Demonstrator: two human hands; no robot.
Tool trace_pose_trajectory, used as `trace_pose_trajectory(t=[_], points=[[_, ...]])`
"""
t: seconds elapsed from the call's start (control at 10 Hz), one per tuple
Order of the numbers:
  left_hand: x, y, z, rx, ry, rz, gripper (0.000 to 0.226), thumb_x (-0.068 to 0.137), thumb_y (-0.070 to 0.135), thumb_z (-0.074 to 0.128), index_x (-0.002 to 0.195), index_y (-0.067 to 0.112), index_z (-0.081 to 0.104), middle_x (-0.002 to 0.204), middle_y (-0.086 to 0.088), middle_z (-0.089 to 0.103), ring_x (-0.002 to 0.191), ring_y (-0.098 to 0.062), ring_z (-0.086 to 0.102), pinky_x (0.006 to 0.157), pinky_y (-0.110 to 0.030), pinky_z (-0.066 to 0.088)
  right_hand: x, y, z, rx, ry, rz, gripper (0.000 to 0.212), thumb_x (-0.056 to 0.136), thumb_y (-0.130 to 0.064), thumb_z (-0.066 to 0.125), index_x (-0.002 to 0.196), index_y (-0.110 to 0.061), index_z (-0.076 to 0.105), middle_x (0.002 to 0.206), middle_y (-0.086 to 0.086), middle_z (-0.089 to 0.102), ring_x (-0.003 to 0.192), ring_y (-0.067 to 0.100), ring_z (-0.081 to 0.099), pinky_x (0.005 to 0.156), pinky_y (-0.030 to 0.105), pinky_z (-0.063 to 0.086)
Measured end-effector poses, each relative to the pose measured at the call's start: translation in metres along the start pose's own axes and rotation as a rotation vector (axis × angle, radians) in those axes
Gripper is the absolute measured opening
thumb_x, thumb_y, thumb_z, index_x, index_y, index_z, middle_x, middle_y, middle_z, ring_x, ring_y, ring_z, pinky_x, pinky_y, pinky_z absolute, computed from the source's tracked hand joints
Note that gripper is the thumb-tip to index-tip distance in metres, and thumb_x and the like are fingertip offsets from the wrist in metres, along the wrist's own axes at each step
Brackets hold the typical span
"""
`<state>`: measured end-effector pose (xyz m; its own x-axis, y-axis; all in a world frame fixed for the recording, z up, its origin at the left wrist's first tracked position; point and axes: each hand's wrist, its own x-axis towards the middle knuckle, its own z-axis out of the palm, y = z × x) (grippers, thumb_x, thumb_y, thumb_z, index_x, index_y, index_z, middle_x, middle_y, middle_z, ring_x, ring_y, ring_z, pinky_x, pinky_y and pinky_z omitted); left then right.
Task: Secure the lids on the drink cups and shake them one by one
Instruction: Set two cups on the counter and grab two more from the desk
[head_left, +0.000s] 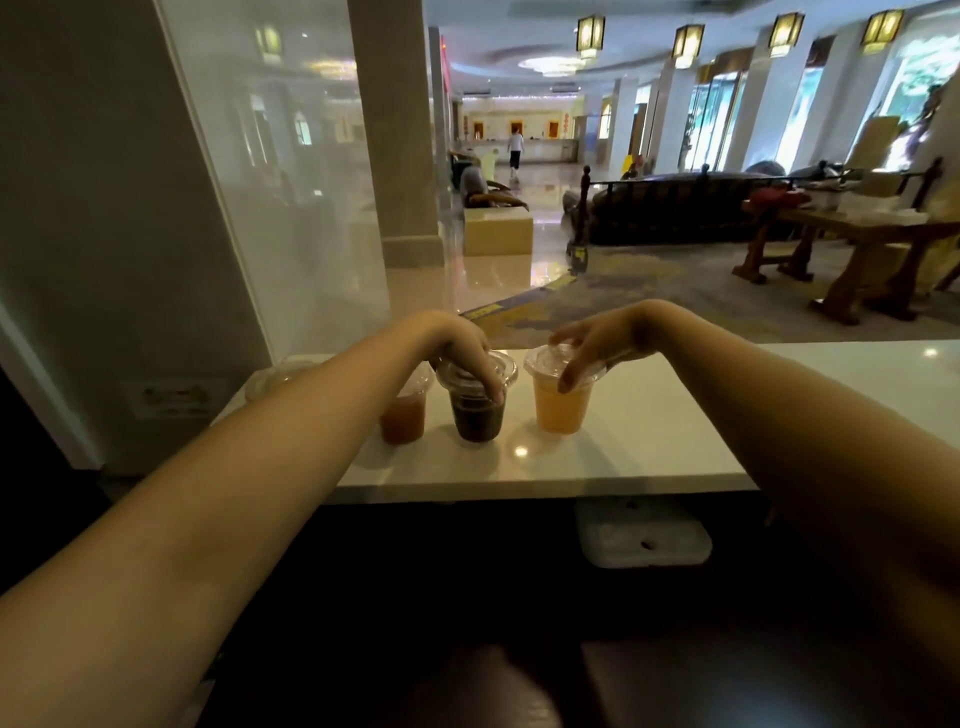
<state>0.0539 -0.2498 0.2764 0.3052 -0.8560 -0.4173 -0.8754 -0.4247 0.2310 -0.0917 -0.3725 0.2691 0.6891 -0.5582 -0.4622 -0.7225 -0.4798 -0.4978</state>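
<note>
We find the left hand (462, 348) curled over the dark-cup lid (506, 366), fingertips hooked down past its near rim. The right hand (597, 338) spans the pale-cup lid (540, 358), fingers spread across the top and thumb bent over the near edge.

Both lids sit on their cups. The dark cup (478, 418) stands mid-row, and the pale cup (561, 410) stands just beside it on the right, not touching. The amber cup (402, 421) stands on the left, partly hidden by the left forearm; we cannot tell whether its lid is seated. All three rest on the white worktop (649, 441). A clear plastic piece (275, 376) lies further left, too blurred to identify.

We judge the step in hand to be lid seating. The next move calls for pressing around each rim until it closes, then lifting one cup alone, lid covered, for shaking.
</note>
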Motion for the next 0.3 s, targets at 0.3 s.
trace_pose_trajectory(t=[0.3], points=[[0.029,-0.014,0.012,-0.049,0.006,0.037,0.09,0.075,0.04,0.072,0.145,0.012,0.024,0.151,-0.011,0.026,0.134,-0.032,0.033,0.106,-0.042,0.039,0.023,0.018,0.012,-0.011,0.036,0.025,0.092,0.077,-0.016,0.074,0.148,-0.024,0.016,0.154,0.01,0.022,0.137,0.035,0.029,0.108,0.043,0.033]])
